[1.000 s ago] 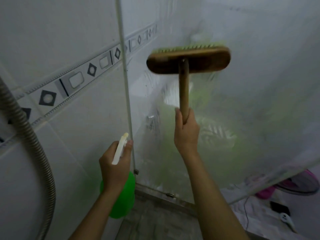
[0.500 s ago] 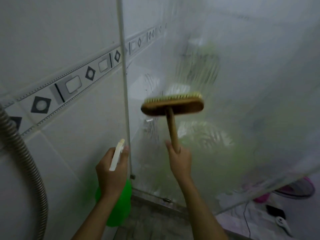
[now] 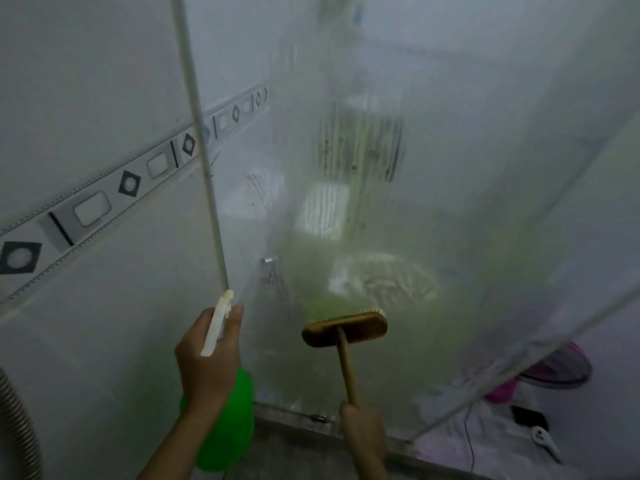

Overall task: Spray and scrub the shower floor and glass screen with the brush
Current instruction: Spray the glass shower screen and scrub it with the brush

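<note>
A wooden brush [image 3: 344, 329] with pale bristles presses against the lower part of the soapy glass screen [image 3: 450, 202]. My right hand [image 3: 362, 426] grips the bottom end of its wooden handle. My left hand [image 3: 207, 355] holds a green spray bottle [image 3: 225, 427] by its cream trigger head, nozzle pointing up, just left of the brush. Streaks and a greenish film cover the glass around the brush. A strip of the shower floor [image 3: 294, 455] shows at the bottom.
White wall tiles with a diamond-pattern border [image 3: 104, 202] fill the left. A metal shower hose [image 3: 17, 427] hangs at the lower left. The screen's vertical frame [image 3: 204, 161] meets the wall. Behind the glass, a pink object [image 3: 502, 389] lies at the lower right.
The brush has slid down the glass from high up to low on the screen, my right hand dropping with it. My left hand with the bottle stays about where it was.
</note>
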